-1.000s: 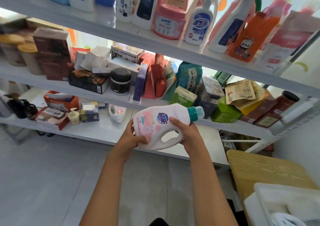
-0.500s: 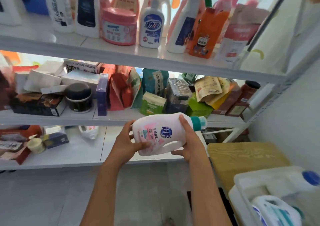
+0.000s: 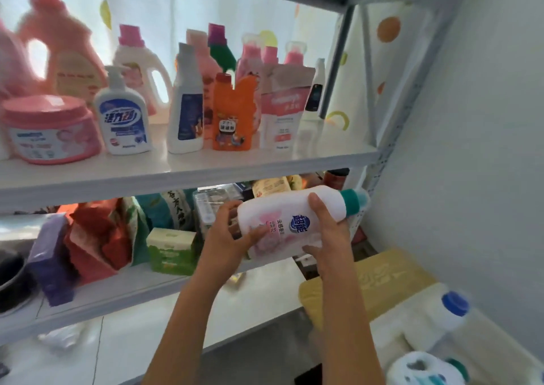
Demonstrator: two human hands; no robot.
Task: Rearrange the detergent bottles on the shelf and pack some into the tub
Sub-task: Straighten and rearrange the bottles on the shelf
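Observation:
A white and pink detergent bottle (image 3: 290, 219) with a teal cap lies tilted between both hands, in front of the middle shelf, cap pointing up and right. My left hand (image 3: 225, 241) grips its base end. My right hand (image 3: 329, 237) wraps round its body near the neck. On the upper shelf (image 3: 188, 168) stand several detergent bottles, among them a white pump bottle (image 3: 123, 113), an orange bottle (image 3: 232, 113) and a pink jar (image 3: 51, 128). The white tub (image 3: 412, 322) sits at the bottom right with a blue-capped bottle (image 3: 453, 305) and another white bottle (image 3: 424, 368) in it.
The middle shelf (image 3: 123, 293) carries boxes and bags, including a green box (image 3: 172, 249) and red packets (image 3: 97, 243). A wooden stool (image 3: 368, 278) stands beside the tub. A white wall (image 3: 471, 149) closes the right side. The shelf's grey upright (image 3: 338, 60) rises at the right.
The view has swung up and right, bringing the upper shelf closer. Both hands have raised the bottle slightly and kept hold of it.

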